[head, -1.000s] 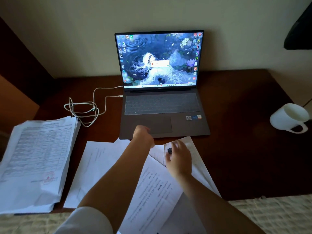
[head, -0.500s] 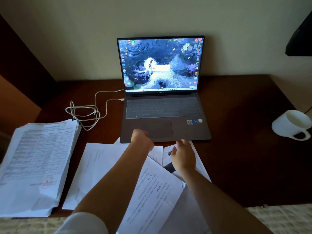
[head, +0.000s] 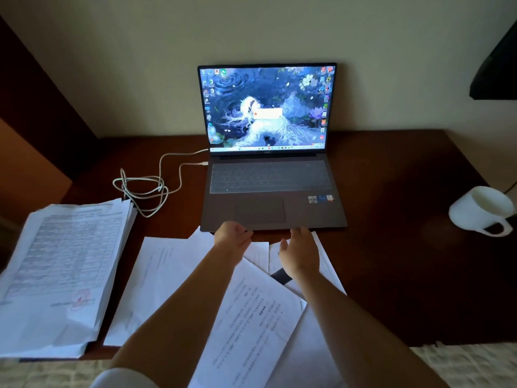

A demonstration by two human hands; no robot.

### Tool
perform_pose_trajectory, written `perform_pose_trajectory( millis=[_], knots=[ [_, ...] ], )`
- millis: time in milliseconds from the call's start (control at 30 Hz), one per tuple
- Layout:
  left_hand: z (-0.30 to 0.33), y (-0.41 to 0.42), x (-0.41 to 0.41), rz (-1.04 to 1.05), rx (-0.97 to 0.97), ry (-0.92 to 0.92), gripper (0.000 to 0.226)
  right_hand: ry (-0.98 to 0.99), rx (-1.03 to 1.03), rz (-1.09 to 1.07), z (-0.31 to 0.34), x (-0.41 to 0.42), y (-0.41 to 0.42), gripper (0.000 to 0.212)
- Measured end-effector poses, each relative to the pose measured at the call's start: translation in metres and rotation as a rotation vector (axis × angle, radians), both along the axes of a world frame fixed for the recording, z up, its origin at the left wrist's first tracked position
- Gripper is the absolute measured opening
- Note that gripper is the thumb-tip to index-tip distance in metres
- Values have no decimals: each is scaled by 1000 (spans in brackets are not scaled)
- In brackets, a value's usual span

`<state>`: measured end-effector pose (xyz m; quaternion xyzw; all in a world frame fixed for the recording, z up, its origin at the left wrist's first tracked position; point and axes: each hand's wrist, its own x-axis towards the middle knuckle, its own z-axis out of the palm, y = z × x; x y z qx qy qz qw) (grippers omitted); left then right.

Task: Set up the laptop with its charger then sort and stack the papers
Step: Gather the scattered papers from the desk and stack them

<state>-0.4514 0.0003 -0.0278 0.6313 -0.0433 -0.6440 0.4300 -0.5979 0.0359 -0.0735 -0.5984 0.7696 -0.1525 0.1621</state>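
Note:
An open grey laptop [head: 268, 191] stands on the dark wooden desk [head: 391, 261], its screen lit. A white charger cable [head: 156, 186] is plugged into its left side and lies coiled to the left. My left hand [head: 233, 238] and my right hand [head: 299, 247] both reach the laptop's front edge, fingers straight against it, holding nothing. Loose white papers [head: 246, 312] lie spread under my forearms. A thick stack of printed forms [head: 64, 267] sits at the desk's left front. A small dark object [head: 281, 276] lies on the papers by my right wrist.
A white mug [head: 484, 211] lies tipped on its side at the desk's right edge. A wall rises right behind the laptop. A dark object [head: 498, 60] hangs at the upper right. Pale woven fabric [head: 461, 365] borders the desk's front edge.
My right hand moved forward from the papers to the laptop's front edge and opened. My left hand's fingers straightened at that edge. The laptop sits slightly farther back.

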Motion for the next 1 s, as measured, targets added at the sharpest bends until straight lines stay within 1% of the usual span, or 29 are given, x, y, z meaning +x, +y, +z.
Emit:
perform_pose_trajectory(
  millis=[67,100,133,167,200,233,267,333,400,467,533,567,633,700,733,767,833,867,933,1000],
  knots=[
    [2,11,11,-187,-10,-93,26,35,-4,22,4,-2,5,38],
    [2,15,17,-276,-16,-204,24,54,-16,19,7,-4,10,40],
    [3,20,22,-323,-46,-271,22,67,-36,6,10,-5,14,42],
    [6,26,25,-384,-115,-392,20,70,-60,-14,12,-6,20,45],
    [7,34,27,-425,-179,-473,19,64,-72,-30,15,-6,27,49],
    [9,42,29,-491,-245,-590,20,62,-66,-28,16,-5,36,53],
    [9,51,30,-567,-297,-707,26,69,-43,-14,15,-4,46,56],
    [7,71,35,-720,-364,-938,35,104,18,-5,13,0,68,61],
    [4,91,41,-798,-389,-1116,35,132,62,-42,13,5,88,67],
    [-4,112,50,-880,-378,-1245,37,130,106,-38,14,13,103,72],
    [-13,129,61,-969,-352,-1308,42,121,147,0,17,23,112,69],
    [-16,135,66,-1004,-352,-1330,43,88,156,3,19,28,114,63],
    [-20,143,76,-1060,-403,-1327,46,-31,185,-12,22,34,117,44],
    [-19,147,85,-1157,-461,-1277,54,-109,229,12,26,38,119,27],
    [-19,148,89,-1255,-486,-1271,60,-130,224,30,27,38,120,16],
    [-21,149,93,-1380,-520,-1303,67,-161,204,46,28,38,122,4],
    [-24,154,101,-1631,-520,-1394,86,-233,160,25,27,37,127,7],
    [-25,158,104,-1728,-463,-1419,96,-267,139,-24,28,36,129,9],
    [-27,165,110,-1820,-369,-1444,114,-269,62,-184,30,34,136,25],
    [-26,173,113,-1809,-321,-1479,122,-217,-13,-327,32,31,142,29]
  ],
)
